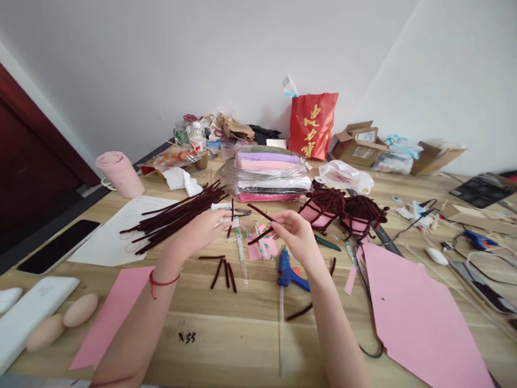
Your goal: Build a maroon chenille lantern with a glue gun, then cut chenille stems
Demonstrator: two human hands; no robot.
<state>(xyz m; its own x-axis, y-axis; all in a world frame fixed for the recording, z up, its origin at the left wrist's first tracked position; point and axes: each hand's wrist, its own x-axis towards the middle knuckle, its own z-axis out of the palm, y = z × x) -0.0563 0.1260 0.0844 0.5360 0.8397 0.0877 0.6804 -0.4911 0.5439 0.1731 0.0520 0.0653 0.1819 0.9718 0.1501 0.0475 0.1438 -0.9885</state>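
My left hand [202,231], with a red string on its wrist, has its fingertips closed on a short dark brown pipe cleaner [231,218] that stands nearly upright. In my right hand [297,231], thumb and fingers pinch a bent brown pipe cleaner [260,212]; its two ends point left. Below this hand lies a blue glue gun [285,273] with a clear glue stick trailing from it. Scraps of pink paper [269,249] with green-printed tape sit between the hands. Several short cut pipe cleaners [226,274] lie nearer me.
A bundle of long brown pipe cleaners [177,223] rests on white paper at left, beside a phone [58,246]. Two brown-and-pink lantern-like pieces [319,212] stand at right, behind a large pink sheet [424,312]. Wrapped packs [270,180] and a red bag [313,126] are farther back.
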